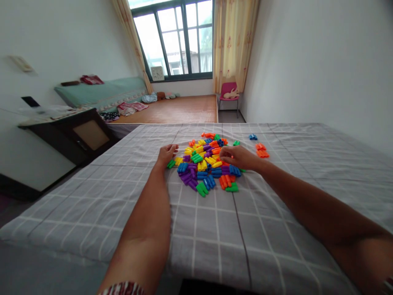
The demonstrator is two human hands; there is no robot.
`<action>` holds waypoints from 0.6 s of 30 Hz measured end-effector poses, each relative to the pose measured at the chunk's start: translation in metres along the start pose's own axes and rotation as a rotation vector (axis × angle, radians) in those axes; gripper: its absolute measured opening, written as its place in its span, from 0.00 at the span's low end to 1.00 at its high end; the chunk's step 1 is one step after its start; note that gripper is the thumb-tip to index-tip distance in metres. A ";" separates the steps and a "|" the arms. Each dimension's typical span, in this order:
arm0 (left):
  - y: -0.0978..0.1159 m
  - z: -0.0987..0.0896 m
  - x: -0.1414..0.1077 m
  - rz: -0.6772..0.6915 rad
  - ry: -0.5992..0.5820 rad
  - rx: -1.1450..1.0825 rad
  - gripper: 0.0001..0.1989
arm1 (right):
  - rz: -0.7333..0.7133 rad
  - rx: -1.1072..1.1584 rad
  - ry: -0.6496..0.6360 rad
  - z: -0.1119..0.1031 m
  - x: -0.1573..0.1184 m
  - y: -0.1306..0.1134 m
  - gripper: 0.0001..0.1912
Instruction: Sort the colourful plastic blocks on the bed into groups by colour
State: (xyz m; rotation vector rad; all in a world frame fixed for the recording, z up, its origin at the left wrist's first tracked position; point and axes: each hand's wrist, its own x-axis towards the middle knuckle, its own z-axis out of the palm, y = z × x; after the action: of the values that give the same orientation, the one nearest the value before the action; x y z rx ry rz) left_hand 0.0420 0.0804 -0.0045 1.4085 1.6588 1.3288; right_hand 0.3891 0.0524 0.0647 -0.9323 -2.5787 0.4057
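Observation:
A heap of plastic building blocks in orange, yellow, green, blue and purple (202, 155) lies on the grey checked bedsheet (208, 229). They look like short joined tubes. My left hand (167, 153) rests at the heap's left edge, its fingers loosely extended and nothing visible in them. Close below it are a green block (171, 164) and a yellow block (178, 161). Over the heap's right side, my right hand (232, 156) has its fingers curled down together among orange and yellow blocks. Its fingertips are too small to show what they grip.
Apart from the heap, to the right, lie orange blocks (262, 150) and a blue block (252, 137). A dark cabinet (73, 139) stands at left. Beyond are another bed (184, 108), a pink chair (229, 91) with a soft toy, and a window (181, 41).

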 end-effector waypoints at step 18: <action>-0.018 0.012 0.010 0.070 0.023 0.151 0.16 | -0.079 -0.203 -0.140 0.024 -0.007 -0.022 0.17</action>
State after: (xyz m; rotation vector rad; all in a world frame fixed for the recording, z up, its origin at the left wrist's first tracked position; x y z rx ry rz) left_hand 0.0436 0.0948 -0.0239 1.5562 1.7716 1.2849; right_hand 0.3720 0.0279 0.0498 -0.8932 -2.8155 0.1955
